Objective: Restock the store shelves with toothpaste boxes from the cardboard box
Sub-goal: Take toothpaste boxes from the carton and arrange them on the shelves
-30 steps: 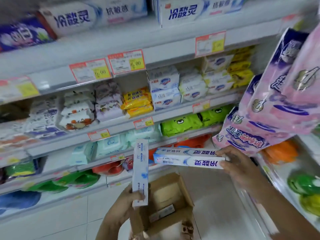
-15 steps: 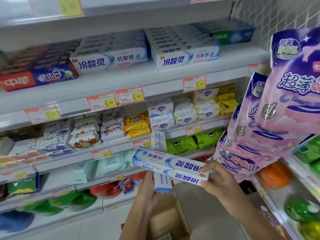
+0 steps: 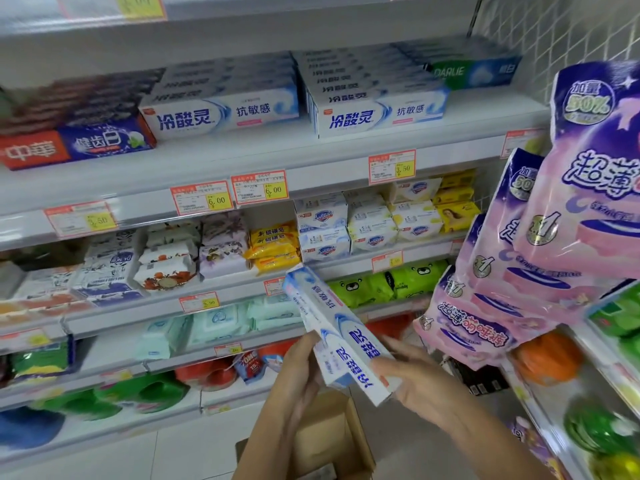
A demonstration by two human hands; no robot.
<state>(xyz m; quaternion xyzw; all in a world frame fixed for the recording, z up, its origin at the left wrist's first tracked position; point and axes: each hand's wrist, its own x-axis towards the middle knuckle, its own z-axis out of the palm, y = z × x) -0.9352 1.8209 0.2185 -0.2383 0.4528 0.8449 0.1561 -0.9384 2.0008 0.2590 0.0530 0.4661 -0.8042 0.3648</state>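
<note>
White and blue toothpaste boxes (image 3: 341, 336) are pressed together as a bundle in front of me, tilted with the far end up and to the left. My left hand (image 3: 300, 367) grips the bundle from the left side. My right hand (image 3: 417, 377) holds its lower right end. Below my forearms the open cardboard box (image 3: 341, 441) sits on the floor. Matching toothpaste boxes (image 3: 375, 110) lie in two stacks on the upper shelf (image 3: 311, 157), well above my hands.
Soap packs (image 3: 322, 230) and wet wipes fill the lower shelves. Pink and purple hanging packs (image 3: 554, 258) jut out on the right, close to my right hand. A side rack with green and orange goods (image 3: 550, 358) stands at the lower right.
The two boxes have come together into one bundle held by both hands. The bundle has turned from nearly level to steeply tilted.
</note>
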